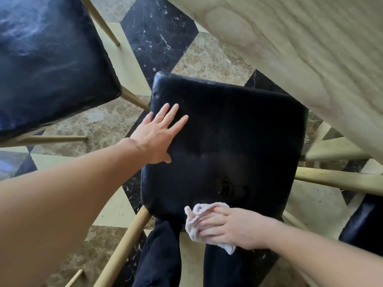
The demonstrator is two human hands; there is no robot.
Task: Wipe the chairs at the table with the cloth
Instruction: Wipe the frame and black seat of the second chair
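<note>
A black padded chair seat (228,141) fills the middle of the view, just below me. My left hand (157,133) lies flat on its left side, fingers spread, holding nothing. My right hand (226,226) presses a crumpled pale pink cloth (196,220) against the seat's near edge. A second black chair seat (51,65) stands at the upper left on light wooden legs. Part of a third dark seat (364,226) shows at the right edge.
The light wooden tabletop (300,48) covers the upper right, over the far right corner of the middle chair. Wooden chair legs (339,179) stick out to the right and lower left. My dark trouser legs (161,255) stand on the patterned marble floor (207,56).
</note>
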